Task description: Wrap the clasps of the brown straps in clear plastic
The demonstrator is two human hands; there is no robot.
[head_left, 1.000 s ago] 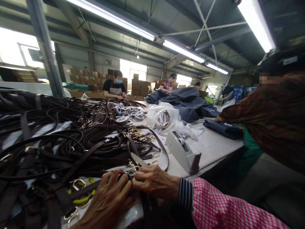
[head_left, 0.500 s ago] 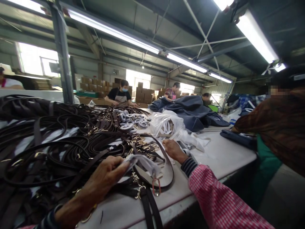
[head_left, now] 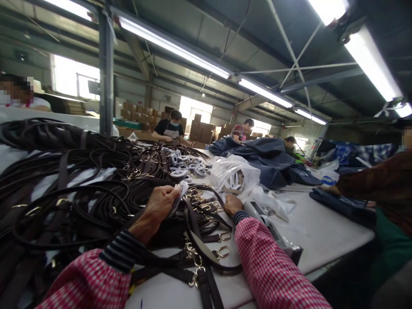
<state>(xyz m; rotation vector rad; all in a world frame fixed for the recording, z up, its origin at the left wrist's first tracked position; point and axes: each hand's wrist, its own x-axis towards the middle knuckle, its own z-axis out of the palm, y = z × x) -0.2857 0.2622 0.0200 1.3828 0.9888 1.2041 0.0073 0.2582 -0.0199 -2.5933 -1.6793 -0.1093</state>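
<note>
Left hand [head_left: 162, 205] pinched a white wrapping scrap [head_left: 180, 192] above dark leather straps [head_left: 96, 201] with brass clips [head_left: 196, 274]; right hand [head_left: 232, 204] lay curled at the straps, its grip impossible to tell. White worktable [head_left: 334, 231] carried a plastic bag [head_left: 233, 175]; carton stacks [head_left: 138, 113] lined the workshop behind.

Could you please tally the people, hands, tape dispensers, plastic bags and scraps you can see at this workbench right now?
Bare hands of the wearer: 2 (left hand, right hand)
Co-workers: 5 (far left, dark apron, pink top, far back, brown sleeve)
Grey tape dispenser: 1
White plastic bag: 1
White scrap: 1
Total: 10
</note>
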